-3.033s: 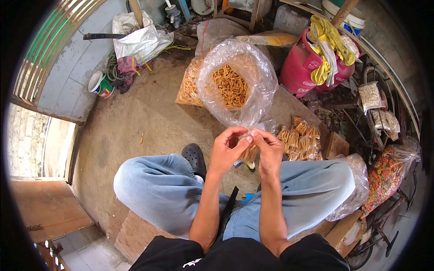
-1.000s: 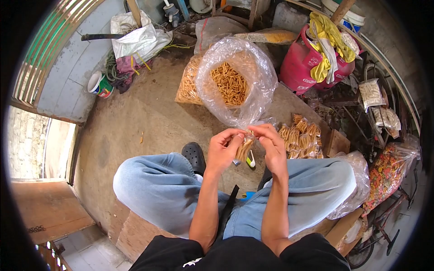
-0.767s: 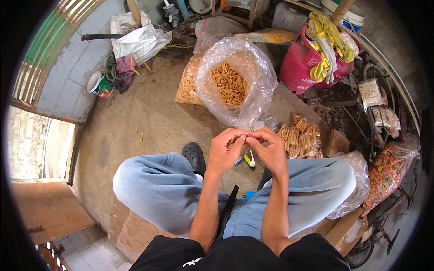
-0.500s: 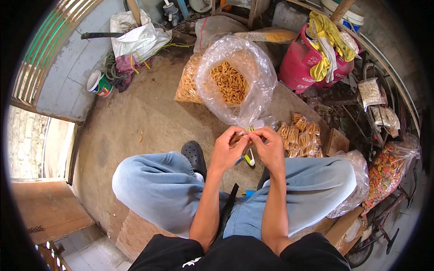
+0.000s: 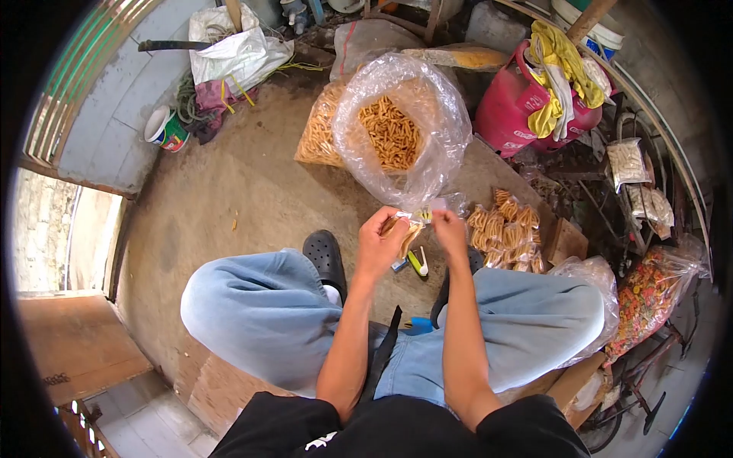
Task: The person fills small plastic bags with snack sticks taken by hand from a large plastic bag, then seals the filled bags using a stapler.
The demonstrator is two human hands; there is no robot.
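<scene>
My left hand is closed round a small clear plastic bag with tan snack sticks in it. The bag's top points toward my right hand, a short way to the right, its fingers curled and slightly blurred; whatever they may hold is hidden. On the floor below and between my hands lies a small green-and-white tool, probably a stapler, beside a little blue item. Beyond my hands stands a large open clear plastic sack of brown snack sticks.
Several filled small snack packs are piled right of my hands. Another full snack bag leans behind the large sack. Pink gas cylinders stand back right, and a bag of colourful snacks sits far right. A small bucket is at left.
My hands were together at the small bag. Now my right hand has drawn away to the right, while my left hand keeps the bag, which shows more clearly.
</scene>
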